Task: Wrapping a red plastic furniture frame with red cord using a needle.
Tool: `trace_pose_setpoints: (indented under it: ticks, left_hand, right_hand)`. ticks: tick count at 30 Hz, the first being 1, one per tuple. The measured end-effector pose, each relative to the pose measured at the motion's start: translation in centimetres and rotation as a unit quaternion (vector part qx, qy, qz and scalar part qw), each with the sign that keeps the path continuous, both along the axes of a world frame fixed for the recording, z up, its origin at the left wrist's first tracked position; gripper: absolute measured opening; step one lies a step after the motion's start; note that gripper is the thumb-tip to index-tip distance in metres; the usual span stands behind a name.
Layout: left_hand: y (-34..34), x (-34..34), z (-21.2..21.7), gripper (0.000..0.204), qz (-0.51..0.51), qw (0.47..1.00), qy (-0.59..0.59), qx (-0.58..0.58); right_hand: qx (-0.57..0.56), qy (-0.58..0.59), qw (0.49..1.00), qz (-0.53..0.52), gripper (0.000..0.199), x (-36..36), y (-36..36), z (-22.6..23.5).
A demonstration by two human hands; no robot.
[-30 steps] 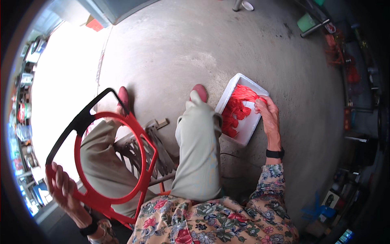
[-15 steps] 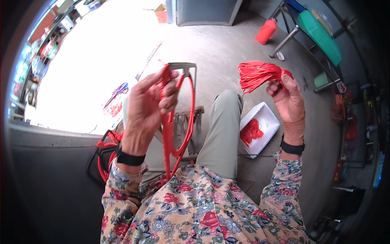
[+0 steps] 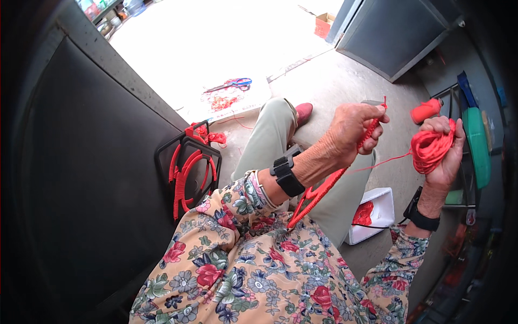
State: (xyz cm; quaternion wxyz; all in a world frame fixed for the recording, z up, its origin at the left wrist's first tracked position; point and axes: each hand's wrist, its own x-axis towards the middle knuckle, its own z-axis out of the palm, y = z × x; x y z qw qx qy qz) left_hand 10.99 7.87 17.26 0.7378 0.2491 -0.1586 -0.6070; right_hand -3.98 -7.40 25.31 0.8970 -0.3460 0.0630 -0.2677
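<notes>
My left hand (image 3: 345, 129) is closed around the upper part of a red cord-wrapped frame (image 3: 324, 189), whose lower end rests against my lap. A short cord end sticks up above the thumb. To its right, my right hand (image 3: 447, 171) grips a looped hank of red cord (image 3: 430, 150), with its fingers over the top. One thin strand (image 3: 389, 160) runs from the hank towards the wrapped frame; its far end is hidden behind my left hand and forearm. Most of the frame's top is covered by my left hand.
A white foam box (image 3: 386, 205) holding red cord sits beyond my right knee. Black frames partly wrapped in red (image 3: 186, 170) lean by the dark panel (image 3: 102, 178). Blue-handled scissors (image 3: 240, 83) lie by cord scraps. A red thermos (image 3: 425, 111) and green tub (image 3: 476, 148) stand right.
The view has turned, so the surroundings appear shifted and tilted. My left hand, still on the frame, is nearer the right hand. The hank has swung round, and a taut strand now shows.
</notes>
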Motion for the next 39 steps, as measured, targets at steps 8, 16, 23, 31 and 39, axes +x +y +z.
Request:
trace_pose_setpoints:
  ticks: [8, 16, 23, 31, 39]
  left_hand:
    - [3.6, -0.8, -0.6, 0.031, 0.037, 0.999, -0.016, -0.024]
    - [5.7, 1.9, -2.5, 0.032, 0.055, 0.988, 0.103, -0.105]
    - [5.0, 2.3, -3.2, 0.031, -0.098, 0.985, 0.142, -0.015]
    - [3.1, 0.9, -1.2, 0.052, -0.268, 0.957, 0.020, -0.112]
    - [3.0, 0.6, -1.8, 0.028, -0.266, 0.960, -0.080, -0.034]
  right_hand:
    - [-0.020, -0.063, 0.995, 0.079, 0.016, 0.7, 0.8, 2.5]
    - [-0.036, -0.108, 0.983, 0.141, 0.018, 1.3, 3.6, 3.7]
    - [-0.043, -0.148, 0.968, 0.200, 0.021, 2.2, 4.9, 4.7]
    - [-0.051, -0.184, 0.962, 0.194, 0.019, 4.2, 4.7, 4.1]
    - [-0.068, -0.214, 0.956, 0.190, 0.016, 0.5, 0.7, 3.9]
